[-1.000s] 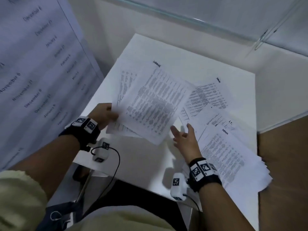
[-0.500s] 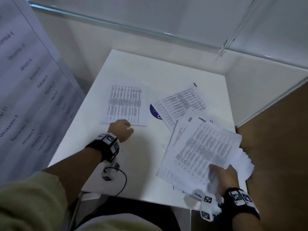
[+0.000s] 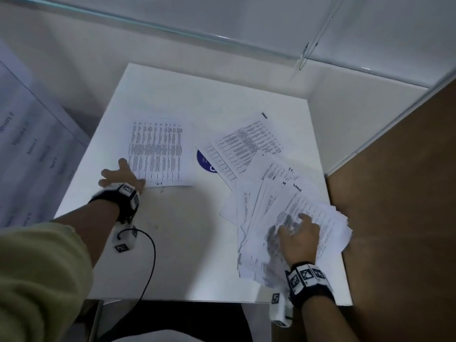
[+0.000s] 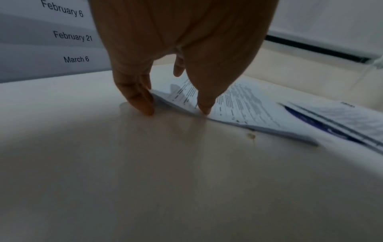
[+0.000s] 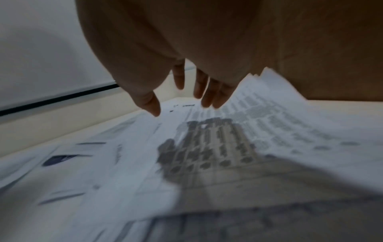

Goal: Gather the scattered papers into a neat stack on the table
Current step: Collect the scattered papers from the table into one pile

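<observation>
A printed sheet lies flat on the left half of the white table. My left hand is at its near left corner, fingers spread. In the left wrist view a fingertip presses the sheet's edge and the thumb stands on the table beside it. A loose, fanned pile of papers covers the right side and overhangs the right edge. My right hand hovers open just over that pile, fingers straight, holding nothing. Two more sheets lie askew behind the pile.
A blue round sticker peeks from under the middle sheets. A wall chart of dates stands to the left and a brown surface lies to the right. White partition walls close the back. A black cable hangs from my left wrist.
The right hand has let go of the sheet it held, which now lies on the right pile. The left hand has uncurled and spread its fingers at the left sheet's corner.
</observation>
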Motion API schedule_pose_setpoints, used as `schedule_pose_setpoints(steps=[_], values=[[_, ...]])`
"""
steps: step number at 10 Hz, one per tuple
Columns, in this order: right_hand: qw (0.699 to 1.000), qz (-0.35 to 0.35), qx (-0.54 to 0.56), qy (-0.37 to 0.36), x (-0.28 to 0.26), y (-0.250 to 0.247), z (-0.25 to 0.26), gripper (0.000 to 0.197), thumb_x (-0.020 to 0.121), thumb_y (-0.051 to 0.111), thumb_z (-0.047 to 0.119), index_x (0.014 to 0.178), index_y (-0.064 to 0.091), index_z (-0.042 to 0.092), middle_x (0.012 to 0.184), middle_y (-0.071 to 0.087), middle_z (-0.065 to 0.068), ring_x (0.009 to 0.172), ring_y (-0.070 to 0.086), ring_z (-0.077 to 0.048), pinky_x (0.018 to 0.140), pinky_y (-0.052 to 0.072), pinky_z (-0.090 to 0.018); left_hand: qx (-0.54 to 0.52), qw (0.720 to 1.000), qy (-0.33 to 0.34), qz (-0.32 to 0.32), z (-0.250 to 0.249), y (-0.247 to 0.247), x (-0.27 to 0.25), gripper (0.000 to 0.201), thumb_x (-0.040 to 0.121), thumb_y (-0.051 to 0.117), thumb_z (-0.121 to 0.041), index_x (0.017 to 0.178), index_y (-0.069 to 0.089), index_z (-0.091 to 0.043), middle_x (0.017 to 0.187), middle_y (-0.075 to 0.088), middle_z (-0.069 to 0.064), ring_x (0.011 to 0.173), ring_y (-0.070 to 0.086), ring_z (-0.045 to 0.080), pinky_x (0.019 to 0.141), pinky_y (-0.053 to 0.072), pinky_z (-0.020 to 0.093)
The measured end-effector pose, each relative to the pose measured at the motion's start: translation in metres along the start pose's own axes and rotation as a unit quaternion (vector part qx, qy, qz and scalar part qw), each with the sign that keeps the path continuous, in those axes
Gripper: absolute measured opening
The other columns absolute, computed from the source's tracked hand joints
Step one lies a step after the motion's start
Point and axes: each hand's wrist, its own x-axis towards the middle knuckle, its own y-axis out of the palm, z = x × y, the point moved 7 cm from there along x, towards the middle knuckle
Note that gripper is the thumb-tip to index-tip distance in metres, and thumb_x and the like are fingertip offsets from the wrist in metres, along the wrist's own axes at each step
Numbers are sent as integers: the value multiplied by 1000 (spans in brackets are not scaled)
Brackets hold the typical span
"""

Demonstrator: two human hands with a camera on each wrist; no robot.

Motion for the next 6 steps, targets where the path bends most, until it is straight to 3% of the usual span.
schedule_pose_setpoints(steps=[1,2,3,4,5,6], values=[[996,70,28,-54,-11,31,29,63,87,71,28,142,43,13,134,47,-19,115,59,-33,94,51,-40,-61,998,8,11,3,2,-2,62,83,74,-25,132,38,-14,132,41,28,109,56,49,82,47,47],[991,108,34,-74,-21,55,49,66,87,69,35,143,39,20,136,49,-14,121,55,-29,101,51,-47,-127,992,27,3,12,-1,5,51,80,73,-11,128,57,-7,132,57,21,111,62,40,87,48,36],[985,146,33,-85,-22,72,57,57,85,69,40,134,45,26,123,58,-7,111,62,-25,96,55,-47,-221,975,3,-7,30,-2,2,37,78,72,-12,116,72,-9,125,68,14,111,65,35,96,49,33],[971,219,75,-52,-20,84,66,43,84,73,42,119,58,22,107,67,-3,93,66,-15,86,55,-32,-331,943,11,41,41,9,-11,36,83,68,-7,119,70,-6,126,67,21,109,66,33,93,50,33],[910,333,236,78,-26,101,73,45,84,74,41,113,65,8,101,70,-12,82,66,-27,78,54,-38,-506,851,35,138,48,30,-29,26,75,71,10,87,71,-13,123,66,28,108,68,42,89,49,21],[862,390,301,123,-32,106,82,42,87,71,40,114,67,8,107,67,-20,89,69,-34,92,58,-51,-557,825,40,88,63,26,-51,3,82,63,-16,84,60,-17,134,60,22,117,64,36,84,57,29]])
